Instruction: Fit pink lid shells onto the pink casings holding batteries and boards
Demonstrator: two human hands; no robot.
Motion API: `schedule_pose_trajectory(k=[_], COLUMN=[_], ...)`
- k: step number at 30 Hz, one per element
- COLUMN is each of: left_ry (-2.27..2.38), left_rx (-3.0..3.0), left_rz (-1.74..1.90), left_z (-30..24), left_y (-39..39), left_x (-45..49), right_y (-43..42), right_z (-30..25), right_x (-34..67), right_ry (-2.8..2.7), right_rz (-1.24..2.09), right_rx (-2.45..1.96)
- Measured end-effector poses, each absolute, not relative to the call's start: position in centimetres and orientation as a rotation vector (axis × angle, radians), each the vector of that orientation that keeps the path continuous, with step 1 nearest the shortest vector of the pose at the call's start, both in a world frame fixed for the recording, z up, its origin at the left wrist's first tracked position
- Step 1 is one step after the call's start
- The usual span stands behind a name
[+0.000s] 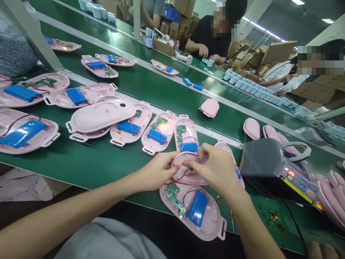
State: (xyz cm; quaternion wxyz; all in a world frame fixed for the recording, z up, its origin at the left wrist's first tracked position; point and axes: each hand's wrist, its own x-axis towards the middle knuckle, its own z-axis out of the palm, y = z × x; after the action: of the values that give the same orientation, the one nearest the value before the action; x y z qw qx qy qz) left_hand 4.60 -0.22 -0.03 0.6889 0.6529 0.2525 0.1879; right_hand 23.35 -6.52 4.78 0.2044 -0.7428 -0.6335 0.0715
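My left hand (pixel 157 173) and my right hand (pixel 214 169) meet over a pink plastic shell half (pixel 188 176) on the green belt. Both pinch thin red and black wires (pixel 183 176) at the shell's middle, fingers closed. The wires run down to an open pink shell (pixel 210 223) at the near edge, which holds a blue battery (pixel 198 208) and a green circuit board (pixel 175 198).
Several open pink shells with blue batteries (pixel 159 135) lie along the green belt (pixel 88 162). A closed pink shell (pixel 102 115) lies left of centre. A grey tape dispenser (pixel 275 171) stands at right. Other people work across a second belt among cardboard boxes (pixel 277 52).
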Motion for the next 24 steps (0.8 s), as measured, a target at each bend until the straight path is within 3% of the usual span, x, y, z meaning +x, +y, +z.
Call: schedule_pose_trajectory(k=[5, 10, 14, 18, 21, 24], left_ry=[0.629, 0.569, 0.532, 0.532, 0.348, 0.167], left_rx=[1.434, 1.5, 1.584, 1.634, 1.76, 2.05], left_rz=[0.538, 0.602, 0.594, 0.554, 0.454, 0.216], left_z=[-0.3, 0.1, 0.3, 0.0, 0.1, 1.5], left_y=[-0.3, 0.0, -0.5, -1.4, -1.3, -0.5], left_x=[4.8, 4.8, 4.5, 4.1, 3.2, 1.8], right_y=[-6.3, -6.9, -8.2, -11.3, -15.2, -19.0], right_z=[5.4, 5.4, 5.2, 4.6, 3.3, 0.8], right_x=[24.9, 24.2, 23.3, 22.0, 20.2, 17.8], right_ry=[-1.686, -1.665, -1.687, -1.791, -1.817, -1.781], right_rz=[0.642, 0.585, 0.363, -0.081, -0.412, -0.488], right_rx=[-1.9, -1.772, -1.75, -1.659, -1.627, -1.701])
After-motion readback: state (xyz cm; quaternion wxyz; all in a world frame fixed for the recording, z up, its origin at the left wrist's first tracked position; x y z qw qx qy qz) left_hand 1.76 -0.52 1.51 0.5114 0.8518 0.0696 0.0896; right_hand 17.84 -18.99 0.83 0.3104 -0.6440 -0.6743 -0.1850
